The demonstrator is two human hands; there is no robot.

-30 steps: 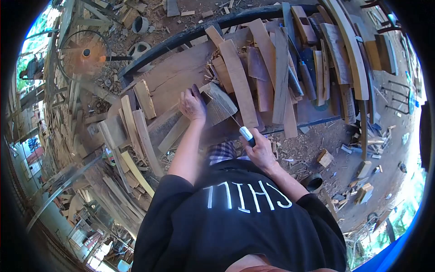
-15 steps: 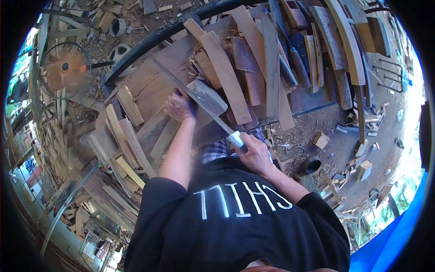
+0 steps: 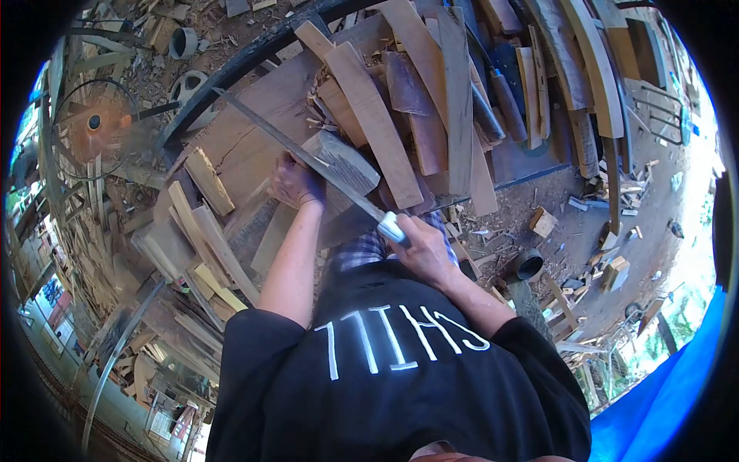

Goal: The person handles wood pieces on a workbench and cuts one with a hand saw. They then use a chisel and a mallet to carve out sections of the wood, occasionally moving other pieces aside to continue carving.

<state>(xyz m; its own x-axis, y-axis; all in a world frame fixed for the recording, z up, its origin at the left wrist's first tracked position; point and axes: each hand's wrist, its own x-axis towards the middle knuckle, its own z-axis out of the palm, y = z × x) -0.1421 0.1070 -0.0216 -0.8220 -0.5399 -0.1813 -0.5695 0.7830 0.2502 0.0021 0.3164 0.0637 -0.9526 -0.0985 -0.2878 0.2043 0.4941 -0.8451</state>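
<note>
My right hand (image 3: 423, 248) is closed around the white handle (image 3: 392, 228) of a long, narrow handsaw. The saw blade (image 3: 265, 125) slants to the upper left across a grey wooden block (image 3: 342, 159), with a pale, fresh-looking spot beside the blade. Just left of the blade, my left hand (image 3: 297, 183) grips the wood, its fingers curled and partly hidden. Under and around that hand lie more boards on a brown wooden surface (image 3: 242, 142).
Several curved and straight planks (image 3: 373, 123) are piled to the right of the block. Cut boards (image 3: 219, 239) lean at the left. A fan (image 3: 95, 122) stands at the upper left. Offcuts, chips and a black pipe piece (image 3: 528, 264) litter the ground at right.
The view has shifted slightly. More of the saw blade shows, its far end reaching farther toward the upper left. Both hands keep their holds.
</note>
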